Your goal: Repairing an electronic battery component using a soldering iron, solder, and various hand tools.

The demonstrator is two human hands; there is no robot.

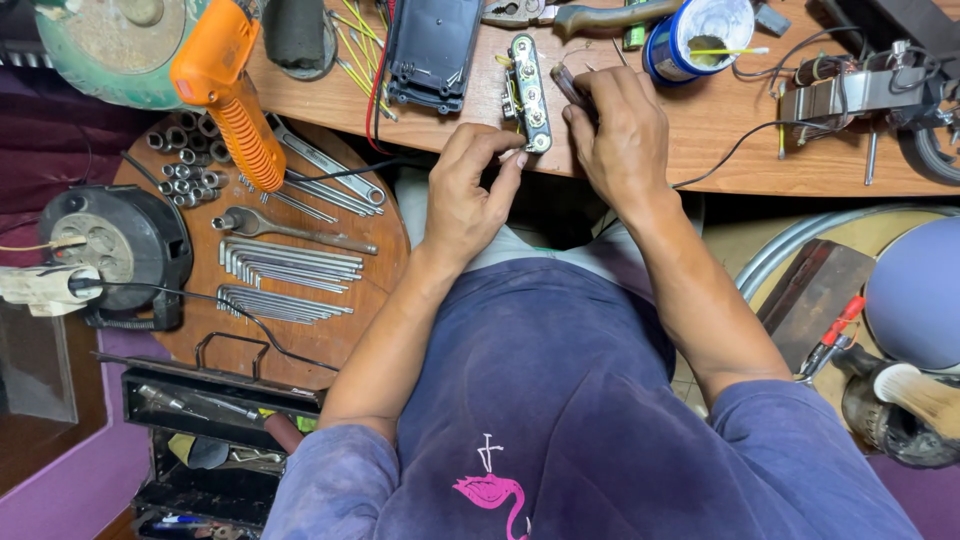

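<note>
**Head view: both hands working on a small terminal strip at the counter's edge**

Head camera is looking down over my lap, and the wooden counter (pixel 700 150) is stretching across the top of the picture. To my left a round wooden stool top (pixel 330 320) is carrying rows of hex keys (pixel 285 265), a ratchet handle (pixel 290 230), loose sockets (pixel 185 165) and flat wrenches (pixel 330 180). An orange cordless tool (pixel 230 90) is lying across its upper rim, and a black cable reel (pixel 115 250) is sitting just beside the stool top on the far left. On the counter a black plastic housing (pixel 432 50) is resting just left of my work, and a blue-rimmed tub (pixel 700 35) with a stick in it is standing to the upper right.

I am working on a narrow terminal strip (pixel 528 90), which is lying at the counter's near edge between my two hands. My left hand (pixel 470 195) is reaching up from below, its fingers curled and pinching at the strip's lower end. My right hand (pixel 620 130) is resting on the counter just right of the strip, its fingers clenching around a small dark tool (pixel 572 88) whose tip is pointing toward the strip; I cannot tell what kind of tool it is.
</note>
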